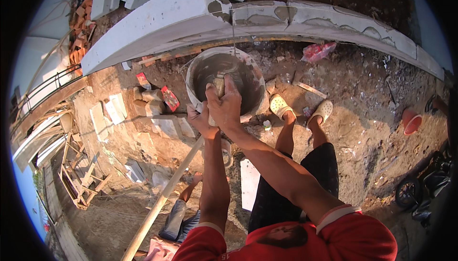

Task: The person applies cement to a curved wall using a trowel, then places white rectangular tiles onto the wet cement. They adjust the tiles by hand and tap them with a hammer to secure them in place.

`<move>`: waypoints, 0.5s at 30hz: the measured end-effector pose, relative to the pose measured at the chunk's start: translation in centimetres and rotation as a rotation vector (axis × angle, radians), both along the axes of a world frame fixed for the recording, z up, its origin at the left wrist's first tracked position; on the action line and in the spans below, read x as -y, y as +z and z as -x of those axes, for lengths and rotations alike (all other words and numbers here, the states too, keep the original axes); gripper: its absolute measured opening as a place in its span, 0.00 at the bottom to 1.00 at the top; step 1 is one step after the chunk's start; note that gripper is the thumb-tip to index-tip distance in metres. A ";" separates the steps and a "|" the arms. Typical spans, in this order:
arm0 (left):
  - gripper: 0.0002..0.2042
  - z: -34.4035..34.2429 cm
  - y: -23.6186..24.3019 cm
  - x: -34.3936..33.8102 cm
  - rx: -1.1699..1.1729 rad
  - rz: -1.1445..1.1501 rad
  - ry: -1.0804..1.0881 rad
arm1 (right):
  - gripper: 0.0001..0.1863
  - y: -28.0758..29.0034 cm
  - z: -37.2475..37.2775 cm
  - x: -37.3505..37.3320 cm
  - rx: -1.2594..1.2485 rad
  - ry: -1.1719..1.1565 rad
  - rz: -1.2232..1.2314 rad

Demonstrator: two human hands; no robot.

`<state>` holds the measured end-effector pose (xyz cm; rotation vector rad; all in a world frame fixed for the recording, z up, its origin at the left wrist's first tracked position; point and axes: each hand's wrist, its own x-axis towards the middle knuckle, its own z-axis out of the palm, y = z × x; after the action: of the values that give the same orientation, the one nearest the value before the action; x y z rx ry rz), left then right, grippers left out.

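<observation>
My left hand (202,117) and my right hand (224,103) are closed on a long wooden pole (162,196), the right one farther up it. The pole slants from the lower left to the top end in my grip, over a whitish bucket (192,86) of wet grey mortar (245,91). Whatever is at the pole's far end is hard to make out. Just beyond the bucket runs a low wall of pale blocks (157,22), with grey mortar patches on its right part.
My feet in pale clogs (279,103) stand right of the bucket. Broken blocks (164,125), a red pail (411,120) and pink plastic (317,51) lie around. Wooden scraps (81,175) are at left, a motorbike (424,189) at right. Another person's leg (179,215) shows below.
</observation>
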<state>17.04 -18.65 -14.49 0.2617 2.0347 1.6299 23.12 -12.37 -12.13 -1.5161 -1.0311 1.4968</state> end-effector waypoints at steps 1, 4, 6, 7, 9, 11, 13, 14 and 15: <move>0.08 0.1 -0.1 0.2 0.066 -0.059 0.008 | 0.23 0.6 0.4 0.7 0.070 -0.043 -0.174; 0.08 0.7 0.1 0.6 0.014 0.052 0.061 | 0.22 2.5 -1.2 2.9 0.085 -0.061 -0.248; 0.07 1.0 0.1 0.6 -0.052 0.076 0.036 | 0.22 2.9 -3.4 3.0 -0.076 0.026 0.125; 0.07 1.0 0.1 0.7 -0.061 0.071 0.046 | 0.22 2.8 -4.3 2.6 -0.157 0.003 0.188; 0.06 0.9 0.0 0.7 -0.092 0.084 0.029 | 0.20 2.0 -5.8 0.9 -0.251 0.011 0.209; 0.06 0.7 -0.1 0.6 -0.109 0.085 0.035 | 0.19 0.8 -5.8 -1.2 -0.197 0.033 0.121; 0.06 0.5 -0.3 0.5 -0.102 0.066 0.035 | 0.21 0.0 -5.8 -2.2 -0.121 0.110 -0.007; 0.06 0.5 -0.3 0.4 -0.084 0.047 0.031 | 0.23 0.0 -5.7 -2.1 -0.080 0.122 -0.087; 0.06 0.4 -0.4 0.4 -0.049 0.043 0.053 | 0.24 0.1 -5.7 -1.8 -0.037 0.130 -0.167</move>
<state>16.65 -19.01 -14.91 0.2367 2.1279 1.6241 28.81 -10.57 -12.03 -1.3224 -1.2210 1.4811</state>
